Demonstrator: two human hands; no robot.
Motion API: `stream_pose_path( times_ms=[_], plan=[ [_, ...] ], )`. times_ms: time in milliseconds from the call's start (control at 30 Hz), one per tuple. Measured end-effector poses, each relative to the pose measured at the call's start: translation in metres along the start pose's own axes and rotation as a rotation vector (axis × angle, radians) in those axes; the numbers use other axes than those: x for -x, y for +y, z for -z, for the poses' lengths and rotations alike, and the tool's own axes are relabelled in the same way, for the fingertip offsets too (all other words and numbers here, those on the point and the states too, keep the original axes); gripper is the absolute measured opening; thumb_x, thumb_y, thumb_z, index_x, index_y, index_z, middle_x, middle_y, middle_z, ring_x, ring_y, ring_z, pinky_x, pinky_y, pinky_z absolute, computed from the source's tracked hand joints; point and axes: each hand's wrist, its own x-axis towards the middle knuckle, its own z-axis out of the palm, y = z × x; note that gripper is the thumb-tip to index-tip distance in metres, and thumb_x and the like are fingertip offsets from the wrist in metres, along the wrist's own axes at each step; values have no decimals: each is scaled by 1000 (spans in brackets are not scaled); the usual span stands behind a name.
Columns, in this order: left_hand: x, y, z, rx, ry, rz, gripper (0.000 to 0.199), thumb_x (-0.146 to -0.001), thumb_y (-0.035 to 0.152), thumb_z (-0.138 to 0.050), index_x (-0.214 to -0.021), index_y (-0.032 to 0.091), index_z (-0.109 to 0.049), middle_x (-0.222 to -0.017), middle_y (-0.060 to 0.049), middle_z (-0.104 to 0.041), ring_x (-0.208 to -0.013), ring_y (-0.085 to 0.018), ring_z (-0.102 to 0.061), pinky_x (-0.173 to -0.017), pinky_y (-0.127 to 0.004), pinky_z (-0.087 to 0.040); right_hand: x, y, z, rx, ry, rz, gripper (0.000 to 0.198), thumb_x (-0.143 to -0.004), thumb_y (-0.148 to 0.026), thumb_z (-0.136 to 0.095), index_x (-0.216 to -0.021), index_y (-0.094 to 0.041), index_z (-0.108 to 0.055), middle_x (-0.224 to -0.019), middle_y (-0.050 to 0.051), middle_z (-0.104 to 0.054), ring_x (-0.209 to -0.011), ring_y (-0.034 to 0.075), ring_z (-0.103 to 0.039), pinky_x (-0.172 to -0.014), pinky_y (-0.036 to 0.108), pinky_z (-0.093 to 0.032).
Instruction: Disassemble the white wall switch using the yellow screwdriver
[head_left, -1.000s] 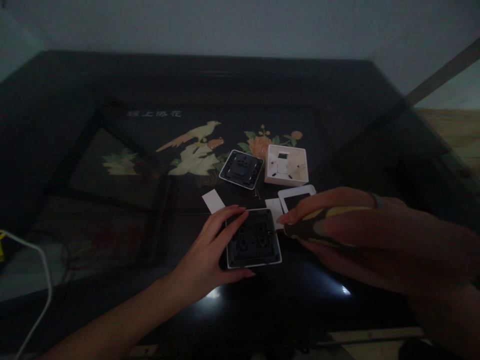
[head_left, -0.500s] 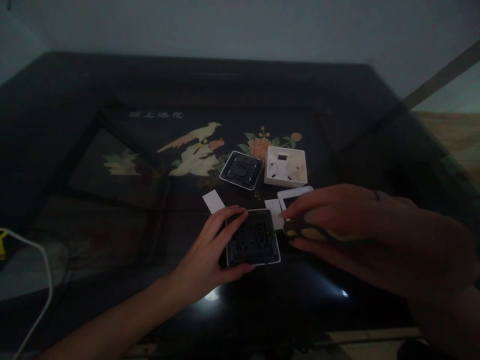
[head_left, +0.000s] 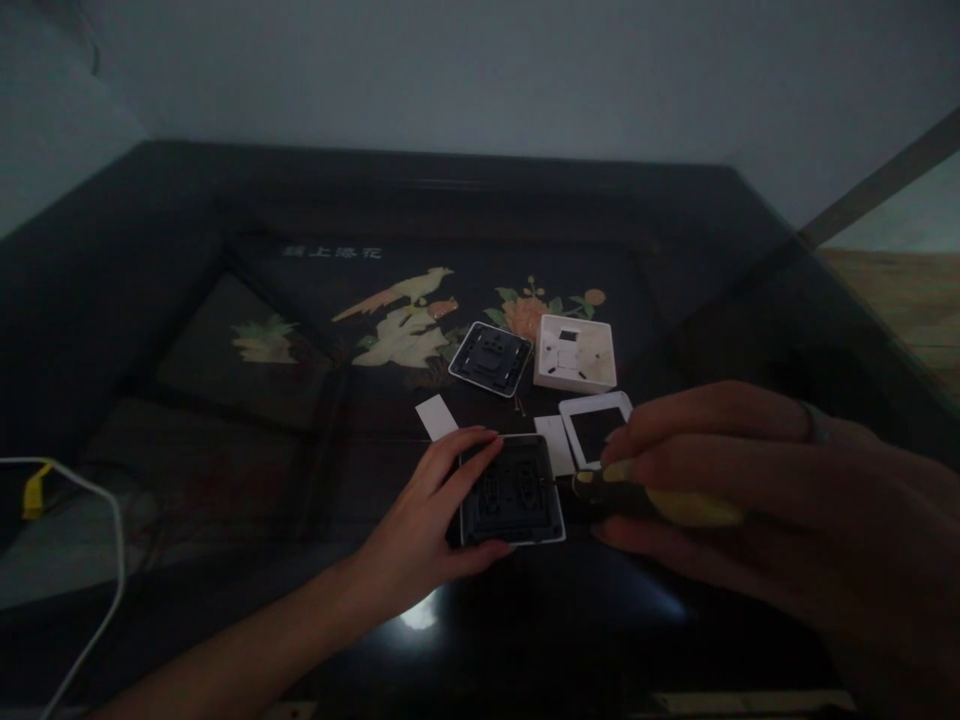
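Note:
A square switch module [head_left: 512, 490] lies back side up on the dark glass table [head_left: 225, 400], its black inner parts facing me. My left hand [head_left: 427, 520] grips its left edge, thumb at the near corner, fingers along the far corner. My right hand [head_left: 757, 500] is closed around a screwdriver [head_left: 660, 503] with a yellow and black handle. The thin tip reaches the module's right side. A ring shows on one finger of that hand.
Beyond the module lie a second switch module [head_left: 490, 357], a white wall box [head_left: 574, 352], a white frame [head_left: 595, 428] and two small white cover plates [head_left: 436, 416]. A white cable [head_left: 97, 560] with a yellow piece runs at the left edge.
The camera tilted, so everything sits slightly lower in view. My right hand turned around the screwdriver handle. My left hand kept its grip on the module.

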Motion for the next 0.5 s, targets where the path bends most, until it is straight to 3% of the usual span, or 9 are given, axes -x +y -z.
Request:
stream_pose_path(
  times_ms=[100,233,333,433,500],
  plan=[
    [0,0,0,4,6,-14,83,-83,38,-71,-152,32,-25,-148,-13,-38,-136,-35,-42,-110,-56,-43,0,-4,1,-13,-5,70,18,-93,-31,-59,-111,-29,-61,-105,2,-74,-85,18,-75,-71,25,-64],
    [-1,1,1,0,-4,-12,83,-83,35,-71,-152,33,-25,-148,-13,-37,-137,-35,-40,-111,-58,-41,-1,-8,7,-37,-64,-31,37,-98,-28,-48,-134,-30,-51,-126,1,-70,-107,21,-71,-91,29,-61],
    [-1,1,0,15,4,-22,83,-83,37,-71,-152,33,-25,-148,-13,-38,-137,-35,-40,-111,-58,-42,1,-9,7,-49,-39,-67,39,-97,-25,-48,-134,-35,-52,-118,-1,-73,-97,19,-74,-84,27,-64],
    [-1,1,0,9,4,-20,82,-83,38,-71,-152,32,-26,-148,-13,-39,-136,-35,-42,-111,-56,-43,8,-8,4,2,29,-47,22,-100,-33,-45,-117,-39,-58,-106,-3,-73,-81,14,-76,-67,19,-64],
    [-1,1,0,-3,2,-13,81,-83,37,-71,-152,31,-28,-148,-13,-39,-136,-34,-42,-111,-55,-42,15,-8,4,49,4,-76,24,-103,-36,-37,-111,-39,-59,-105,-1,-72,-79,14,-76,-65,19,-64]
  ],
)
